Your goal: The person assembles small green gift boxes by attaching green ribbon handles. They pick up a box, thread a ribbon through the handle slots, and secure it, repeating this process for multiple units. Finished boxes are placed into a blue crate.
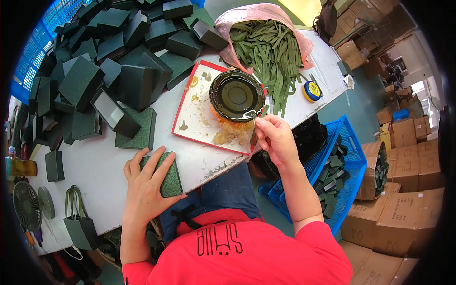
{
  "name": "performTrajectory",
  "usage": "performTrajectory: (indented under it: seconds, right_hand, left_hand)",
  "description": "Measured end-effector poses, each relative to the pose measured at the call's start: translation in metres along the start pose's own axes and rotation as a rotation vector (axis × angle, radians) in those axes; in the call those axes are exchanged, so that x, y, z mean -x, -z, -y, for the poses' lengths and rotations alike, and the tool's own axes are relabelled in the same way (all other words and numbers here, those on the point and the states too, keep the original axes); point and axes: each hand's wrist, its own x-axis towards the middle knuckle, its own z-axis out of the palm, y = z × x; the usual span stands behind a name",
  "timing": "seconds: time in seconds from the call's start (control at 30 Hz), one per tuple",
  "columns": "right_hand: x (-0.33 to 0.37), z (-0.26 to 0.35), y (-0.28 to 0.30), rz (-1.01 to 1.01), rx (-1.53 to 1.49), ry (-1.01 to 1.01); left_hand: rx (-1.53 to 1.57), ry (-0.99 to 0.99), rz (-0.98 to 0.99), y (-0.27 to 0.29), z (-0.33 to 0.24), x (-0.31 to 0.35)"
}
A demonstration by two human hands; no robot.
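My left hand [151, 183] lies over a small dark green box [172, 178] at the table's front edge, fingers across its top and thumb along its near side. My right hand [278, 141] is pinched at the rim of a round black bowl [236, 95] of dark, glossy liquid. A short piece of green ribbon [253, 141] shows by those fingertips, partly hidden. Amber, crusted residue clings below the bowl, which stands in a shallow white tray with a red rim [186, 103]. Another green box [142, 129] lies just beyond my left hand.
Dark green boxes [80, 83] are heaped at the far left. A pink plastic bag [304, 40] spills green ribbon strips [280, 71] beside a yellow-and-blue round container [312, 90]. Left stand a small fan [27, 205] and a handled green box [81, 232]. Blue crates [349, 161] and cartons [403, 213] sit right.
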Motion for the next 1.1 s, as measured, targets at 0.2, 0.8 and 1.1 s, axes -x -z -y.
performTrajectory:
  seconds: [0.2, 0.8, 1.1]
  right_hand:
    - [0.023, 0.004, -0.01, -0.033, 0.01, 0.072]
    - [0.078, -0.015, -0.079, 0.533, 0.194, -0.369]
    - [0.077, -0.023, -0.08, 0.538, 0.248, -0.369]
  left_hand:
    - [0.137, -0.065, -0.046, 0.0, 0.006, 0.003]
    - [0.628, -0.293, -0.082, -0.003, 0.002, -0.023]
    - [0.644, -0.27, -0.039, 0.0, 0.0, -0.024]
